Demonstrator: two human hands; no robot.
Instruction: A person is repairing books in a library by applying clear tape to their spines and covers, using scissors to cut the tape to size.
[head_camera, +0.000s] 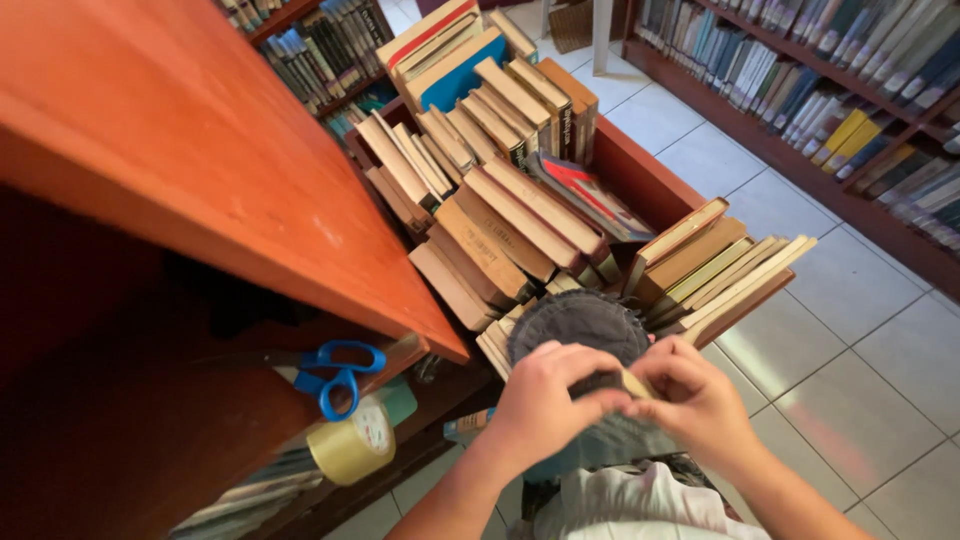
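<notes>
Hands are working low in the frame: your left hand (540, 400) and right hand (695, 400) are both pinching a small tan book (632, 383) against a dark grey cloth (580, 325), seemingly wiping it. Beyond, old books (500, 215) are crowding a red-brown crate (635, 170); blue scissors (340, 375) and tape (350, 445) are lying leftward.

no packages, labels, signs or screens can be made out anywhere among the books and shelves.

Wooden cart (640, 175), packed books (500, 215), shelf (300, 400), blue scissors (340, 375), tape roll (352, 447)
</notes>
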